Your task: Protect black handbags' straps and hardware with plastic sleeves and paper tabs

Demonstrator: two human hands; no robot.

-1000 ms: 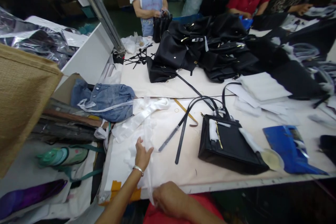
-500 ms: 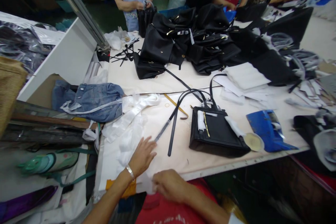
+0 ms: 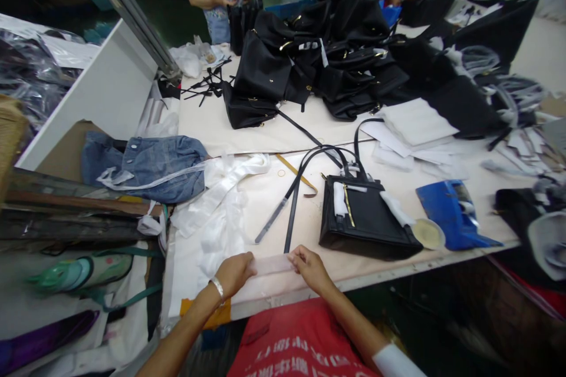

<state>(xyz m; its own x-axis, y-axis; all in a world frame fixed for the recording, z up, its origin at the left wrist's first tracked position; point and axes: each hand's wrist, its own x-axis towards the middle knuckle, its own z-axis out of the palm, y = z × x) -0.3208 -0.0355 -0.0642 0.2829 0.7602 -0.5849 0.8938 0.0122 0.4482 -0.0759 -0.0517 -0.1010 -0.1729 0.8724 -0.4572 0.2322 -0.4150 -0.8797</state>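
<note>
A short translucent plastic strip (image 3: 272,264) is stretched level between my hands at the table's front edge. My left hand (image 3: 236,274), with a bracelet at the wrist, pinches its left end. The right end is between the fingers of my right hand (image 3: 309,268). Just beyond lie the ends of a black strap (image 3: 289,224); one end has a clear wrap round it. That strap runs to a black handbag (image 3: 367,218), which lies to the right with white wrapping on its fittings and a gold zip.
White wrapping strips (image 3: 221,230) lie left, beside a denim bundle (image 3: 165,168). A blue pouch (image 3: 448,212) and a round pale lid (image 3: 428,234) sit right of the handbag. Black bags (image 3: 265,70) are heaped behind, with white sheets (image 3: 415,123) nearby. Two co-workers stand across the table.
My right hand has risen from my lap to the table edge with the strip. My left hand has drawn back from the strap end and closed on the strip's other end.
</note>
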